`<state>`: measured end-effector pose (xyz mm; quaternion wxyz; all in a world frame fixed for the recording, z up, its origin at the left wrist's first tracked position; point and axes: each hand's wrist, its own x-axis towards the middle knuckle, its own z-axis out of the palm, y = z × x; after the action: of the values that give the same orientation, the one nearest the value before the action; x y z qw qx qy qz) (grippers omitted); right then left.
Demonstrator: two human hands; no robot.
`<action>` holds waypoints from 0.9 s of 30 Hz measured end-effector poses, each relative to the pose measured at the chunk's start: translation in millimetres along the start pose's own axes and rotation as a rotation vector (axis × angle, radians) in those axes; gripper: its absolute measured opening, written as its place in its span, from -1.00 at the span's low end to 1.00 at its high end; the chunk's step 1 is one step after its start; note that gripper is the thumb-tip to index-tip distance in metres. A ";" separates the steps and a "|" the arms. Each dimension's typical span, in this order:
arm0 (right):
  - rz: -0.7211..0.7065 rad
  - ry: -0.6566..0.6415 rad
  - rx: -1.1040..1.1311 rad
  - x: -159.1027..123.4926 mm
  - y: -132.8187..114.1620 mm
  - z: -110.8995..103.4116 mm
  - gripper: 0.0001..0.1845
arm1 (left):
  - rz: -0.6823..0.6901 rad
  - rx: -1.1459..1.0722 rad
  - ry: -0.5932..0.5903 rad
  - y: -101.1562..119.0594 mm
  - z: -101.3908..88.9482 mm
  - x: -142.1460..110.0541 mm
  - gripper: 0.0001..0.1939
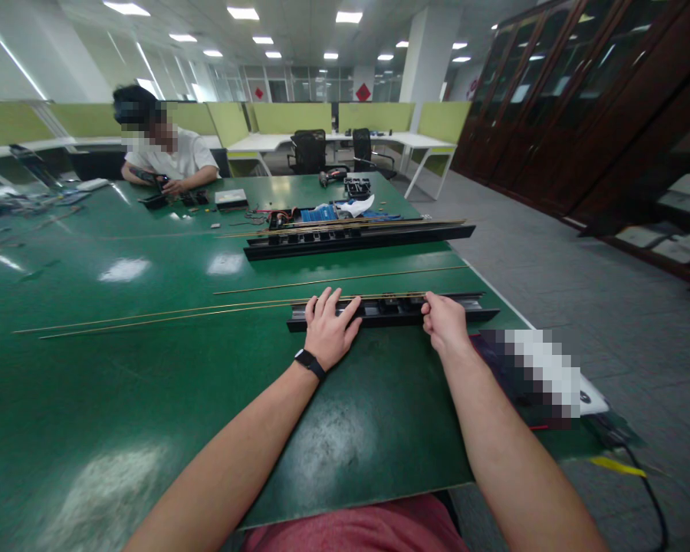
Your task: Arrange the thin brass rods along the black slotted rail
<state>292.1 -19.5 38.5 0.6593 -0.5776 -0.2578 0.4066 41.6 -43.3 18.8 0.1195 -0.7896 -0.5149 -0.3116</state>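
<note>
A black channel rail (392,320) with dark blocks inside lies on the green table in front of me. Two long thin brass-coloured rods (166,315) run from the left across the table to the rail. My left hand (332,326), fingers spread, rests over the rail's left part and touches the rods there. Toward the rail's right end, my right hand (444,316) is closed in a pinch on a thin rod at the rail's far edge. Its fingertips partly hide the rod's end. Another brass rod (333,282) lies loose just behind the rail.
Farther back sits a longer black rail (356,244) with several rods on top. Behind it are blue-wrapped parts (319,213), a power drill (332,177) and a white box (231,199). A co-worker (172,157) handles dark parts at far left. A partly blurred white item (586,399) lies by the right edge.
</note>
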 end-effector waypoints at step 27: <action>0.017 -0.036 -0.027 -1.9 -0.2 -0.1 -0.71 | -0.110 -0.021 0.045 -3.1 5.3 2.6 -0.47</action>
<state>291.2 -21.1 38.9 0.6429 -0.5813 -0.2703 0.4192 41.5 -37.3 15.9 0.1053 -0.7540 -0.5516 -0.3407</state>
